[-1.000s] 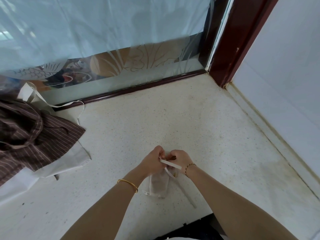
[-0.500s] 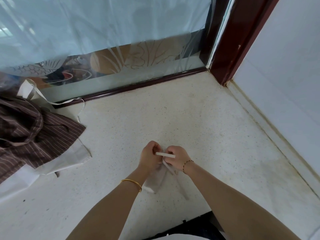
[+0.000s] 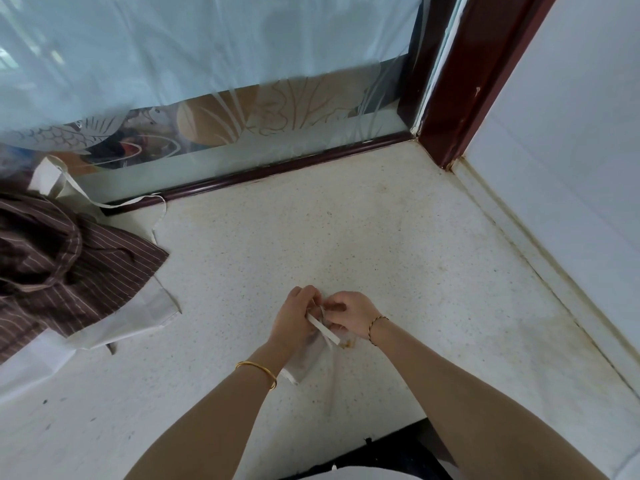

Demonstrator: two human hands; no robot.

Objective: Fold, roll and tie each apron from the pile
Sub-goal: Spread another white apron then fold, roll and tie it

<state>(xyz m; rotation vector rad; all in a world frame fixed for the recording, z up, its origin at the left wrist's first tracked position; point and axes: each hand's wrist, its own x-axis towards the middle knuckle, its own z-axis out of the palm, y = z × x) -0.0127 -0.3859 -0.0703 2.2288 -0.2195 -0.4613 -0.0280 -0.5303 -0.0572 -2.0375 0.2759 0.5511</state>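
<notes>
A small rolled white apron [image 3: 310, 356] lies on the speckled counter [image 3: 398, 258] under both of my hands. My left hand [image 3: 294, 317] grips the top of the roll and a white strap [image 3: 323, 329] that crosses it. My right hand [image 3: 351, 313] pinches the same strap close beside the left, fingers curled; the knot area between them is hidden. A thin strap end trails down toward me. At the left edge sits the pile of aprons [image 3: 62, 268], brown striped cloth over white cloth, with a white strap looping toward the glass.
A frosted glass pane with a dark red frame [image 3: 277, 169] closes off the far side. A dark red post [image 3: 464, 84] and a white wall [image 3: 571, 161] bound the right. The counter's near edge runs just before my body.
Both hands stayed together on the roll. The strap between them swung from lying level across the knuckles to slanting down to the right.
</notes>
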